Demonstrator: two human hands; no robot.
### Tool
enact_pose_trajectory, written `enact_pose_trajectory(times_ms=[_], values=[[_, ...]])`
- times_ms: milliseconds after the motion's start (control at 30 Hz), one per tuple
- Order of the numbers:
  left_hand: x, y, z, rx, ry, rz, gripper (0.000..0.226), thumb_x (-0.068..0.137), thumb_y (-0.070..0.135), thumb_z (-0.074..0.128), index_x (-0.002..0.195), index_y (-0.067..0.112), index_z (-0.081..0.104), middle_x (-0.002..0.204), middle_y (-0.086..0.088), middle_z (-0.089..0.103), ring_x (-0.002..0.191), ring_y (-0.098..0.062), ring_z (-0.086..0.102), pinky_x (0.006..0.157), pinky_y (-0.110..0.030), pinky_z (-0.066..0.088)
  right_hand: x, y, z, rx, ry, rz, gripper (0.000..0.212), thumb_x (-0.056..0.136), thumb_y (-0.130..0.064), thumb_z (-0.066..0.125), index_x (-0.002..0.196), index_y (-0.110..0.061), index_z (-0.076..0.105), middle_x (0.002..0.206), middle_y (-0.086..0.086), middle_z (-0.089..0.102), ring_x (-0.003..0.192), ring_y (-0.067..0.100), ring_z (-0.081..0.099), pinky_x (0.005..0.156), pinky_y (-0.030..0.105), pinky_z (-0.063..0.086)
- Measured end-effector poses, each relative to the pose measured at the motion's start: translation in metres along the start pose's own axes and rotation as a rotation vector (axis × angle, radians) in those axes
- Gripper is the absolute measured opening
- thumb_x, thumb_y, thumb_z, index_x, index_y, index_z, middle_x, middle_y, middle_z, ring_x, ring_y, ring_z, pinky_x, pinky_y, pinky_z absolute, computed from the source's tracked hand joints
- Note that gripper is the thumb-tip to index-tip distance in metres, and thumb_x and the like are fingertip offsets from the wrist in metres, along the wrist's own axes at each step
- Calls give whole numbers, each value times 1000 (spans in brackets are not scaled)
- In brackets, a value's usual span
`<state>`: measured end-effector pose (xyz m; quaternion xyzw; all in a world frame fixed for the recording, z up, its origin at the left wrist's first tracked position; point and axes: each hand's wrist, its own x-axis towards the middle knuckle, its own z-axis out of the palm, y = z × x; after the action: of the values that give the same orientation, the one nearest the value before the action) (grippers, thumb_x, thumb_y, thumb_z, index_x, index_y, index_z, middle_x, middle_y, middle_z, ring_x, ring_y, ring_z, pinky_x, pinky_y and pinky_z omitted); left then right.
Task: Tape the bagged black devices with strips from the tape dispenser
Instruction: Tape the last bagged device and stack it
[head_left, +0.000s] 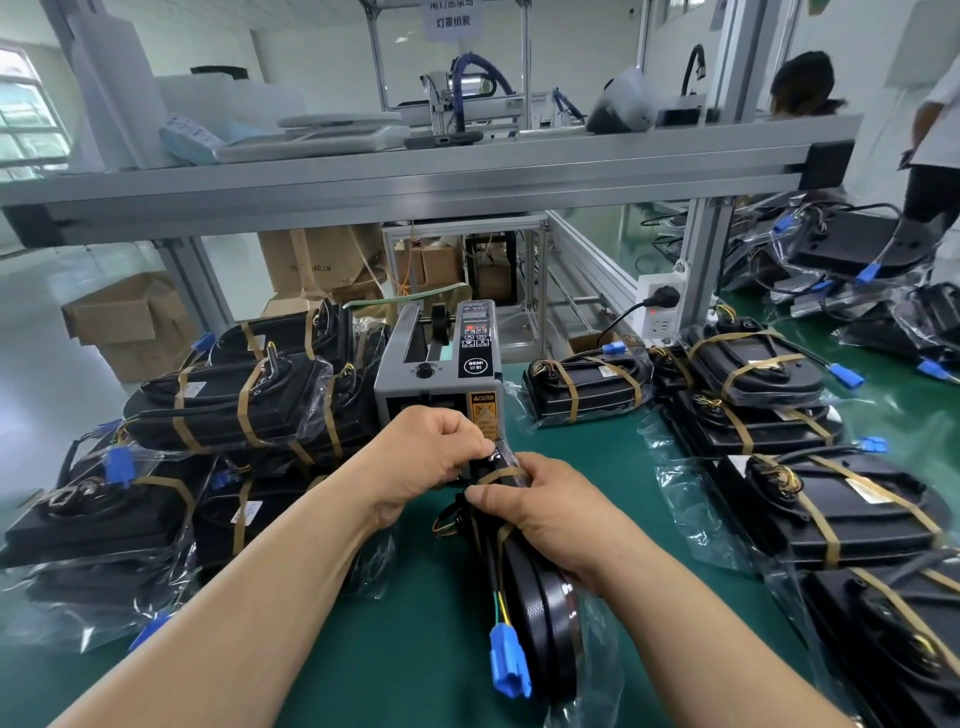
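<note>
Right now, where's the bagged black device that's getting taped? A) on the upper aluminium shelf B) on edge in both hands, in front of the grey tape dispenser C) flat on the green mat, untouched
B: the left hand and right hand both have a grip on the clear-bagged black device, turned on edge just before the grey box-shaped tape dispenser.
</note>
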<state>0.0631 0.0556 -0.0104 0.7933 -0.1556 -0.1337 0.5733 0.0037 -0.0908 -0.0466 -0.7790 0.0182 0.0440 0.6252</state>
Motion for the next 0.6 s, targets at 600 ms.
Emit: enact_pose_trajectory(times_ms=[600], values=[[0,-5,5,201,174,52,17,81,17,75,69,19,63,59,11,57,57,-3,51,60,-18,44,-3,-4,2,1,6,13,45,63,-44,74,95,-14,68,90,11,76,95,37,71,92,56,54]])
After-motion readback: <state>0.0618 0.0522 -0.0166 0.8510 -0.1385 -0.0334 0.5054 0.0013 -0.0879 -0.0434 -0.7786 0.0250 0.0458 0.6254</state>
